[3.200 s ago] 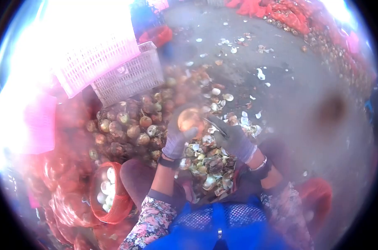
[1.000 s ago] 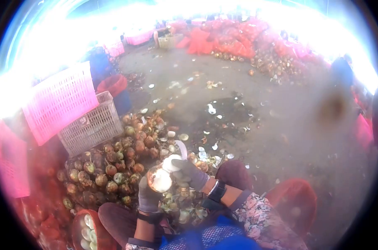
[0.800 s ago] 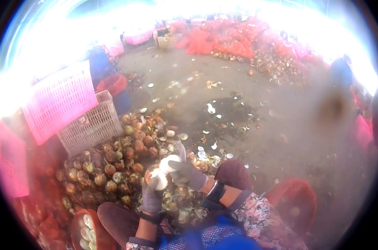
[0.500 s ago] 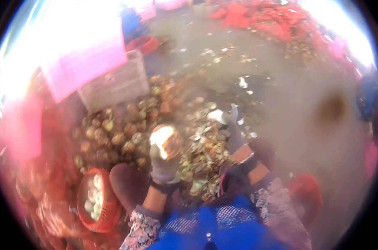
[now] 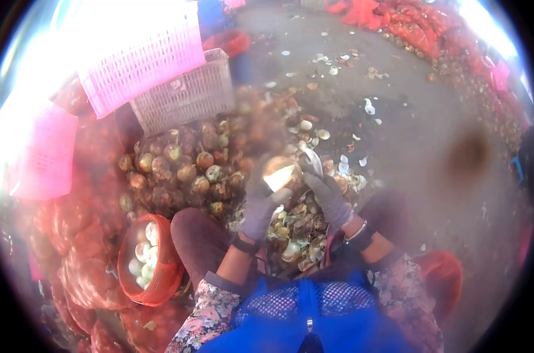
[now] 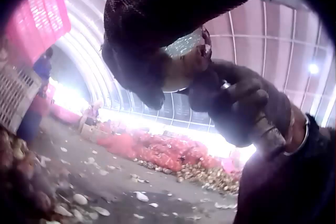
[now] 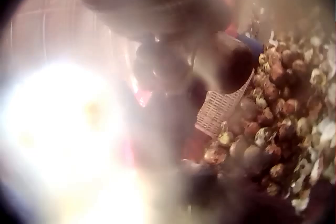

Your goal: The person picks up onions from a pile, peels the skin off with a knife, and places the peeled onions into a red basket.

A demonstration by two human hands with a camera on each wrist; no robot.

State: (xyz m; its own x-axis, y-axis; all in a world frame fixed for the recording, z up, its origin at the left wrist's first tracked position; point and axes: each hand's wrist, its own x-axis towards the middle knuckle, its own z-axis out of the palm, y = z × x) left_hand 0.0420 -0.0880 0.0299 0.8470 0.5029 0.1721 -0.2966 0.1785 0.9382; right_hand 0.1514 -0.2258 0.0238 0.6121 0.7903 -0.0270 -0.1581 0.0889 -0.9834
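In the head view, the gloved left hand (image 5: 259,210) grips a part-peeled onion (image 5: 280,175) with a bright white patch and brown skin. Beside it the gloved right hand (image 5: 330,199) holds a knife (image 5: 313,161), its pale curved blade pointing up near the onion's right side. Seen from the left wrist, the left hand (image 6: 137,35) curls over the onion (image 6: 179,70), and the curled fingers of the right hand (image 6: 239,103) are close against it. The right wrist view is glared and dark around the hands; an onion (image 7: 223,62) shows there partly.
Unpeeled onions (image 5: 186,172) lie heaped at left before a pale crate (image 5: 187,97) and a pink crate (image 5: 143,67). A red-rimmed container (image 5: 174,265) of white onions stands by the left knee. Peel scraps (image 5: 292,250) lie between the knees; red net sacks (image 5: 90,259) are at left.
Since half a second ago the right hand has come back beside the onion, and the white piece at its fingers is no longer seen. The view has tilted downward since one second ago.
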